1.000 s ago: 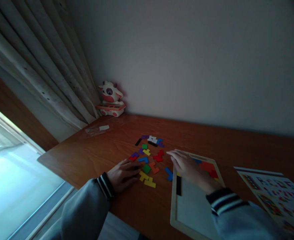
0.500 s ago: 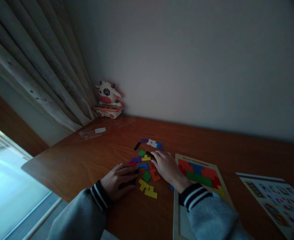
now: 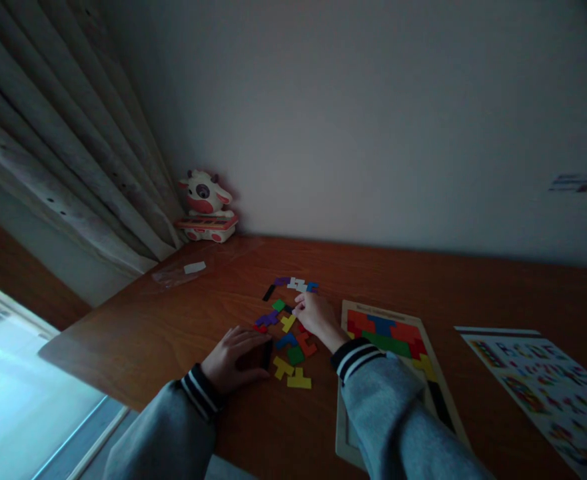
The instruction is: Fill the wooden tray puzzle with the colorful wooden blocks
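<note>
My left hand (image 3: 234,360) rests on the table with its fingers curved. A straight black puzzle piece (image 3: 267,354) sits between its thumb and fingertips. My right hand (image 3: 317,315) reaches in over the far side of the loose pieces, fingers bent together. Next to those fingertips lies a dark piece (image 3: 288,309); whether they grip it or something smaller is hidden. Around the hands are a yellow piece (image 3: 288,323), a purple piece (image 3: 267,319), a blue piece (image 3: 286,340), a green square (image 3: 296,355) and an orange-red piece (image 3: 306,345).
The wooden puzzle tray (image 3: 340,427), partly filled with coloured pieces, lies under my right forearm. A printed sheet (image 3: 538,387) is at the right. Farther back are white pieces (image 3: 297,285), a plastic bag (image 3: 170,275) and a cow toy (image 3: 206,207) against the wall.
My right hand has drawn its fingers together and lifted off the pieces slightly. The yellow piece and the blue piece have turned. The black piece at my left hand shows more clearly.
</note>
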Tool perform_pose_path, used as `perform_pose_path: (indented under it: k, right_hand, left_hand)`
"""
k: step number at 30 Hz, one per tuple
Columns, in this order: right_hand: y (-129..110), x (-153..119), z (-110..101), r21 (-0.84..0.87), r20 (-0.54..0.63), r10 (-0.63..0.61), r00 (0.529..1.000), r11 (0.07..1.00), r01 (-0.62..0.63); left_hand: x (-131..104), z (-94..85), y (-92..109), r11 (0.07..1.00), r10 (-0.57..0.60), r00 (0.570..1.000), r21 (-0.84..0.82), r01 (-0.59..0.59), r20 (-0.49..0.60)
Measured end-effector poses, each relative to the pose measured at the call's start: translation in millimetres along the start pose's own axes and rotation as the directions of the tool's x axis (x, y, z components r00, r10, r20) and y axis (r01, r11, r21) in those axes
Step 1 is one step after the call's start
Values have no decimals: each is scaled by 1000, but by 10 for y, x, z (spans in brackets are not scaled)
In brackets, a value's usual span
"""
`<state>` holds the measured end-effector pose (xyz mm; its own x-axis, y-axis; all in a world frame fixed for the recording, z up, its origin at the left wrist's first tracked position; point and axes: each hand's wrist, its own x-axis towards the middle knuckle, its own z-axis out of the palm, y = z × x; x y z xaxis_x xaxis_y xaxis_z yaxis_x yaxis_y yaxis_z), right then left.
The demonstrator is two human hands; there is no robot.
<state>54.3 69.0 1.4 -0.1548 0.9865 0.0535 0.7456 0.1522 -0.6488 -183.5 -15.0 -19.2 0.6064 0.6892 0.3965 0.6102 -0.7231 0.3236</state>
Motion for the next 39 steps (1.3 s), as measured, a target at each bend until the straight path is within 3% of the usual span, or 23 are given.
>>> perform_pose_path:
  k: [3,6,9,12,14,15,19,22,25,31,34,39]
  right_hand:
    - [-23,-90,-126,50,-32,-90,995,995,92]
    - [84,-325,-414,100,-89,-175,981,978,183]
    - [353,-705,-765,139,-176,-197,965,965,222]
    - [727,-1159,-1011,217,-399,-139,906,946,241]
    - [967,-1450,-1081,220,-465,-55,884,960,176]
    - [1069,-1582,-1096,201,-448,-36,893,970,140]
    - [1313,-1959,-1098,-7,-515,-172,840,980,197]
    - [1360,-2085,-1086,-109,-511,-235,827,972,209]
    - [1372,-2120,-1046,-119,-470,-249,847,969,218]
    - [1407,-2116,-945,-143,-388,-280,878,959,243]
    - [1415,-2149,-989,-236,-348,-333,876,936,261]
    - [1426,-2250,-1117,-389,-175,-443,879,851,351]
  left_hand:
    - [21,2,-1,999,37,999,-16,-38,-34]
    - [107,45,62,996,78,994,-26,-80,-71]
    - [290,129,262,991,124,989,-32,-127,-81]
    - [546,247,577,985,154,986,-74,-159,-66]
    - [727,341,791,978,164,985,-126,-169,-48]
    - [812,393,884,973,177,984,-147,-180,-36]
    - [1060,616,1113,964,217,976,-162,-212,18]
    - [1129,758,1165,968,205,978,-150,-199,25]
    - [1137,836,1174,973,206,978,-112,-201,37]
    - [1124,834,1166,958,285,958,-15,-285,30]
    - [1094,826,1162,946,322,947,28,-322,16]
    - [1033,869,1138,914,405,914,27,-405,-3]
